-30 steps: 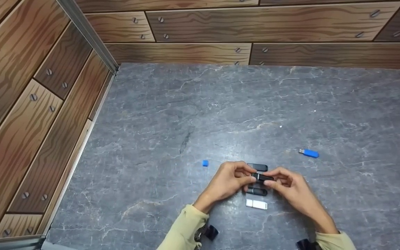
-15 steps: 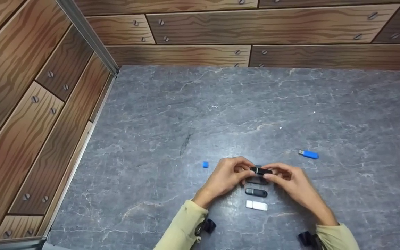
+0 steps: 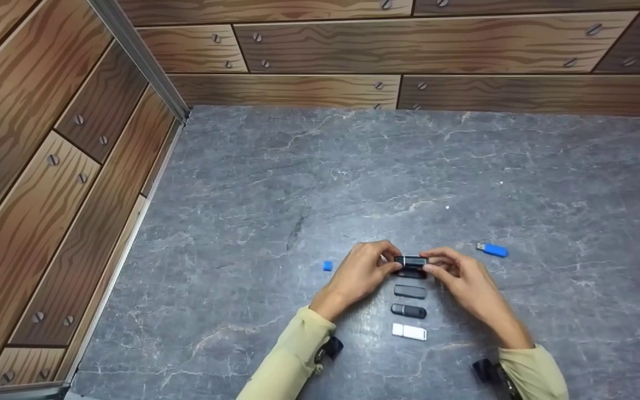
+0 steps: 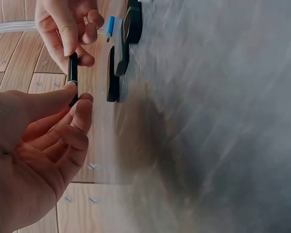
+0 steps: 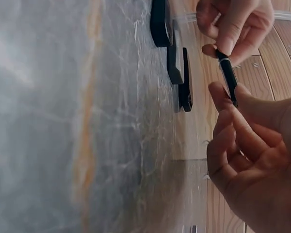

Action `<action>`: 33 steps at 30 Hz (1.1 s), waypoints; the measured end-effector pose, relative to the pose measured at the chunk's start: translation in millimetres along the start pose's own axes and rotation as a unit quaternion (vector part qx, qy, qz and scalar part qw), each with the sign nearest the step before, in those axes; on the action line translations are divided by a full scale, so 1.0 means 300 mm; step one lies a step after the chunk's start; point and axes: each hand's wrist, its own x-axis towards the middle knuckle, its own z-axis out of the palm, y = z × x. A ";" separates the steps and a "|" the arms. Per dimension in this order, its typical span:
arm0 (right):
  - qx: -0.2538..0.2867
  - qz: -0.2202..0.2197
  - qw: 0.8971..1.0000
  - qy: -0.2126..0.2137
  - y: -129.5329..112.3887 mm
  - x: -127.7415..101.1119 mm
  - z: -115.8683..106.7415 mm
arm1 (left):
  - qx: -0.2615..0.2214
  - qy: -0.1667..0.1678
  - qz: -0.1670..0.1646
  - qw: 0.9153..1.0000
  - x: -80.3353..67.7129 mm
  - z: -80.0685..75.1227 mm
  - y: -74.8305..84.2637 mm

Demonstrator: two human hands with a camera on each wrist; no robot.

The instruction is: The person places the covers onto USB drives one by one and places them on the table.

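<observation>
A black USB stick (image 3: 411,261) with a pale band is held level between both hands, above the table in the wrist views. My left hand (image 3: 360,271) pinches its left end between thumb and fingers. My right hand (image 3: 464,278) pinches the other end the same way. Just below it in the head view lies a dark USB stick (image 3: 412,274), partly overlapped. A grey USB stick (image 3: 410,291), a black one with a grey end (image 3: 409,311) and a white USB stick (image 3: 409,331) follow in a column towards the person.
A blue USB stick (image 3: 492,250) with its metal plug bare lies to the right of the hands. Its small blue cap (image 3: 328,265) lies left of them. Wood-patterned walls (image 3: 320,50) border the marbled grey table (image 3: 253,194) at the back and left.
Both hands have moved away from the person with the black USB stick, past the grey one to over the farthest dark stick. The sticks nearer the person have come into full view.
</observation>
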 end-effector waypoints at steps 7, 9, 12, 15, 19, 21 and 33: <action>-0.047 -0.024 0.998 0.033 -0.013 0.044 0.006 | 0.063 -0.006 0.006 0.998 0.044 -0.017 0.007; -0.066 -0.039 0.996 0.035 -0.013 0.054 0.002 | 0.081 -0.008 0.009 0.997 0.052 -0.018 0.012; -0.099 -0.059 0.993 0.035 -0.009 0.066 -0.003 | 0.109 -0.013 0.013 0.994 0.062 -0.016 0.016; -0.128 -0.072 0.989 0.033 -0.002 0.076 -0.005 | 0.133 -0.017 0.016 0.991 0.070 -0.010 0.017; -0.145 -0.077 0.986 0.038 0.005 0.086 0.000 | 0.155 -0.021 0.009 0.988 0.080 -0.001 0.016; -0.147 -0.077 0.985 0.040 0.009 0.089 0.004 | 0.166 -0.020 0.007 0.986 0.084 0.006 0.014; -0.147 -0.055 0.987 0.039 0.020 0.095 0.026 | 0.198 -0.013 0.001 0.980 0.082 0.034 0.001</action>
